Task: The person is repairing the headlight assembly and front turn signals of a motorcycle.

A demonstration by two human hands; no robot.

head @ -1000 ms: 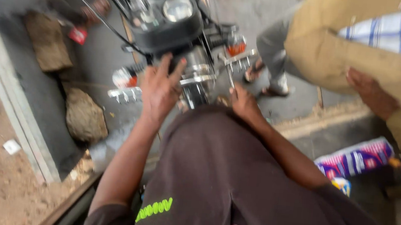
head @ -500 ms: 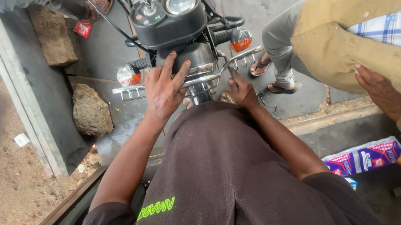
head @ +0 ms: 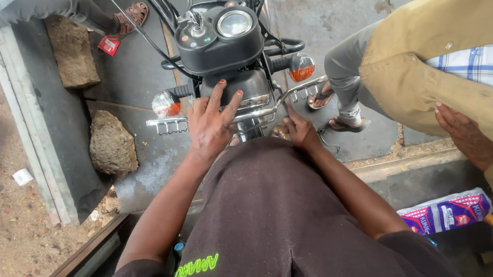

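Left hand [head: 211,122] spread flat on motorcycle headlight [head: 250,96]; right hand [head: 299,129] grip unclear.

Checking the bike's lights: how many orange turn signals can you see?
2. One signal sits left of the headlight, just beside the left hand; the other signal is up right, beyond the right hand. Rear ones, if any, are out of view.

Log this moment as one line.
left hand: flat on headlight | right hand: at chrome guard bar | bystander: right
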